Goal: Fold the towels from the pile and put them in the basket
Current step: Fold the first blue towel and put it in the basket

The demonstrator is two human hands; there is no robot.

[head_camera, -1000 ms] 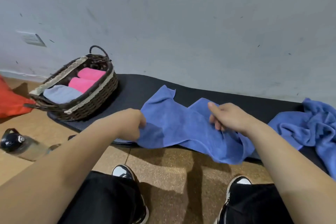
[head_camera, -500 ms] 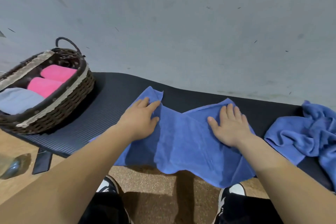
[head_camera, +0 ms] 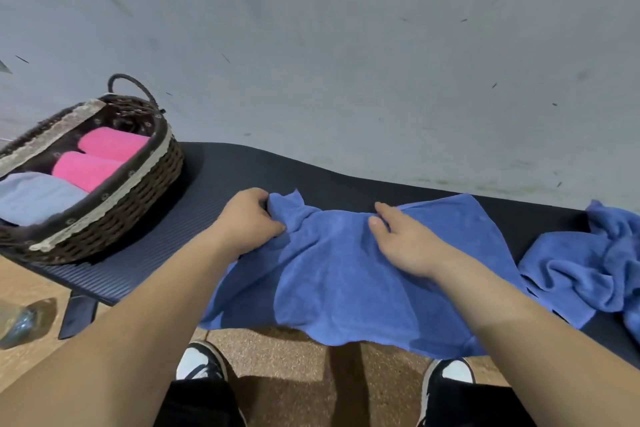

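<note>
A blue towel (head_camera: 349, 284) lies spread over the black mat (head_camera: 221, 191), its near edge hanging over the mat's front. My left hand (head_camera: 251, 218) is closed on the towel's far left corner. My right hand (head_camera: 401, 239) pinches the far edge near the towel's middle with thumb and forefinger. At the left a brown wicker basket (head_camera: 138, 194) holds two rolled pink towels (head_camera: 90, 168) and a grey folded towel (head_camera: 31, 196). The crumpled pile of blue towels (head_camera: 588, 263) sits at the right end of the mat.
A grey wall stands right behind the mat. A clear bottle (head_camera: 20, 322) and a dark flat phone-like object (head_camera: 78, 315) lie on the floor at the left. My two shoes (head_camera: 201, 362) stand on the cork-coloured floor below the mat's front edge.
Both hands lay flat on the towel half a second ago; now the left hand has closed on the far left corner and the right pinches the far edge.
</note>
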